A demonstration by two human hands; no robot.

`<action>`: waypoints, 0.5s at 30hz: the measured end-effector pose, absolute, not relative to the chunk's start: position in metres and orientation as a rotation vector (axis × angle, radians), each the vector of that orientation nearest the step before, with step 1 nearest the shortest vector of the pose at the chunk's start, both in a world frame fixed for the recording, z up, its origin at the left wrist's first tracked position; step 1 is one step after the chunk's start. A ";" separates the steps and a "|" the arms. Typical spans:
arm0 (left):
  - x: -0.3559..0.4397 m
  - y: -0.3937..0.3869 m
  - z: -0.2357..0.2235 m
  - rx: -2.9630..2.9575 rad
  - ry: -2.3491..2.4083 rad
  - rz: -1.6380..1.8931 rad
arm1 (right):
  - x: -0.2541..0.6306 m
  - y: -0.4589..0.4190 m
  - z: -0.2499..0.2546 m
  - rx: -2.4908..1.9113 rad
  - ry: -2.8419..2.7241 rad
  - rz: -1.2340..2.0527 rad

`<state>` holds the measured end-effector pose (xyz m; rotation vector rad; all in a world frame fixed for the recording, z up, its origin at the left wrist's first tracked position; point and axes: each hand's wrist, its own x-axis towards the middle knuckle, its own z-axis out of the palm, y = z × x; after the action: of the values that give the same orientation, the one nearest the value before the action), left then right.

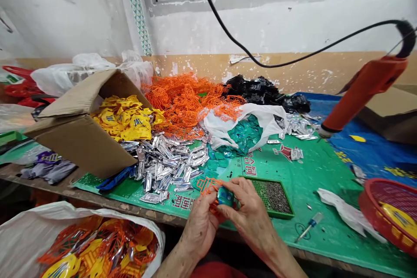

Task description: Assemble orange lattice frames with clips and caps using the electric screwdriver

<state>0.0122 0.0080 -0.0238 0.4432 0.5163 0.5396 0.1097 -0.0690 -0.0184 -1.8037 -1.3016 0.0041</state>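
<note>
Two hands meet close together, the left hand (199,228) clamped on an orange plastic lattice (208,187), the right hand (250,213) pinching a teal plastic piece (225,197) squarely against it.

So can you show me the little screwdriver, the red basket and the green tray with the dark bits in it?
Screwdriver (309,225): head view, on its clear handle.
Red basket (368,210): head view, on its rim.
Green tray (286,197): head view, on its raised edge.
</note>
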 end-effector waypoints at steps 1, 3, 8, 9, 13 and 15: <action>0.012 0.008 -0.024 0.437 0.516 0.538 | 0.109 -0.070 -0.019 -1.805 -1.282 -0.010; 0.012 0.007 -0.023 0.437 0.511 0.538 | 0.106 -0.071 -0.021 -1.811 -1.262 -0.029; 0.011 0.006 -0.024 0.489 0.463 0.523 | 0.101 -0.073 -0.022 -1.837 -1.273 -0.075; 0.011 0.005 -0.025 0.495 0.462 0.524 | 0.101 -0.074 -0.022 -1.840 -1.275 -0.082; 0.010 0.004 -0.027 0.487 0.498 0.537 | 0.099 -0.073 -0.022 -1.854 -1.252 -0.075; 0.010 0.003 -0.028 0.483 0.505 0.533 | 0.099 -0.072 -0.023 -1.850 -1.230 -0.041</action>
<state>0.0100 0.0034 -0.0285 0.4833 0.5048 0.5327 0.0994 -0.0721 -0.0233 -1.8503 -1.2298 -0.0415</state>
